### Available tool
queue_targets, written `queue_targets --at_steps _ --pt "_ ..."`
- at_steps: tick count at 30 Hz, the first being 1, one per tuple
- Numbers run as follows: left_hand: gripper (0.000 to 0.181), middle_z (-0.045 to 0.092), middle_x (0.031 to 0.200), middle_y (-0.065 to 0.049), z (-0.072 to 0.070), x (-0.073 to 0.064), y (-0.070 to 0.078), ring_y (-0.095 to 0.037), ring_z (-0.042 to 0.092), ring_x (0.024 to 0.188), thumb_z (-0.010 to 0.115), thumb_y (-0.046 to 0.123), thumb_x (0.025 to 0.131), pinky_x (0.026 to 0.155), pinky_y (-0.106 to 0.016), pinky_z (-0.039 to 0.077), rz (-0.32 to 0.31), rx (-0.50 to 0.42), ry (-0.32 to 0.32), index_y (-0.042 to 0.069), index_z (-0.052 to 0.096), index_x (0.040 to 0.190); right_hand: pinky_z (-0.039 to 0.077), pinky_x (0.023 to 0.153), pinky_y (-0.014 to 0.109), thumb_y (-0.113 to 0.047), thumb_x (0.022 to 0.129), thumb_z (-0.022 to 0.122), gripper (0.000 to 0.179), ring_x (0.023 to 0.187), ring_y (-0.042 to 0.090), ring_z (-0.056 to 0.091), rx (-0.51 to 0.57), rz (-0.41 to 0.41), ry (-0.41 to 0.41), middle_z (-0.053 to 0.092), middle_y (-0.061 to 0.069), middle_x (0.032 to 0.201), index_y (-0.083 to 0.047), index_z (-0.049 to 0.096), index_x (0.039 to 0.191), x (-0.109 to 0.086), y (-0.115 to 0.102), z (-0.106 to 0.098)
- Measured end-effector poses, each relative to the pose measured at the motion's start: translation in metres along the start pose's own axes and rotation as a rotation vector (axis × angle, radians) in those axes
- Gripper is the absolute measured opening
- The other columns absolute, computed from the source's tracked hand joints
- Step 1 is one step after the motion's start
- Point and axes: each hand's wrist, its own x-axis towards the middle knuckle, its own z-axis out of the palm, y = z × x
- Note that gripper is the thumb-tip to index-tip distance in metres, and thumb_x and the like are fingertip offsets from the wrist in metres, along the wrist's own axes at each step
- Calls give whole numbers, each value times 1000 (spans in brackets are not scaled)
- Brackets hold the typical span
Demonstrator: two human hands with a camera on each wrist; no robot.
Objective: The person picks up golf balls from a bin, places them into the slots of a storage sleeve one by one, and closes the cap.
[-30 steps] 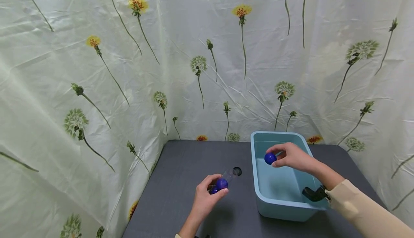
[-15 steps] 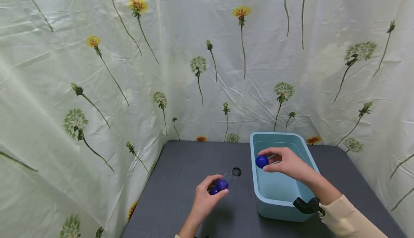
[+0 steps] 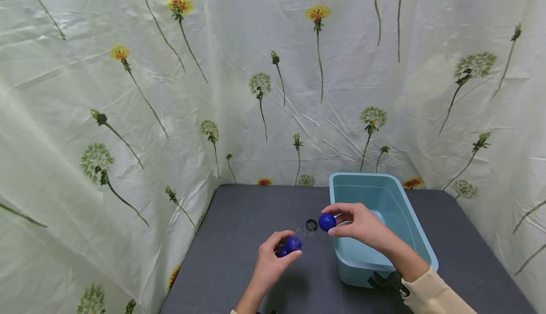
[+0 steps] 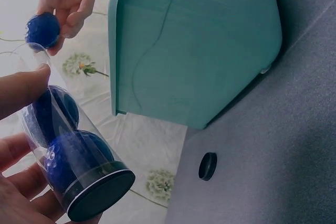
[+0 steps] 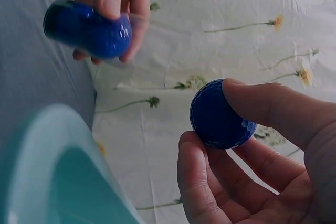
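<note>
My left hand [image 3: 271,262] grips a clear plastic tube [image 4: 86,124] with a black base. Two blue golf balls [image 4: 79,161] sit inside it toward the base, and its uncapped end tilts up to the right. Between thumb and fingertips, my right hand [image 3: 362,224] pinches another blue golf ball [image 3: 327,222], its dimples plain in the right wrist view. That ball is close to the tube's open end, just left of the blue bin's near-left rim. A round black cap [image 4: 208,166] lies on the dark table.
A light blue bin [image 3: 409,219] stands on the right of the dark grey table [image 3: 251,205], partly under my right forearm. Behind and to the left hangs a white curtain [image 3: 239,67] printed with dandelions. A black strap [image 3: 388,283] is on the right wrist.
My right hand has carried its golf ball leftward from over the bin, past the rim, toward the tube. The left hand and tube have stayed nearly still.
</note>
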Motion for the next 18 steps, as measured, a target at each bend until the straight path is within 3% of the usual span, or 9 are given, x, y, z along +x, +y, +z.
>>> queue_targets --at_steps 18 --pt "42 66 113 4 -3 -5 -1 -17 64 101 84 34 84 83 -35 56 0 -4 0 27 68 122 57 73 34 -20 87 81 43 95 27 65 -55 -49 -45 68 6 114 -11 67 127 13 -6 31"
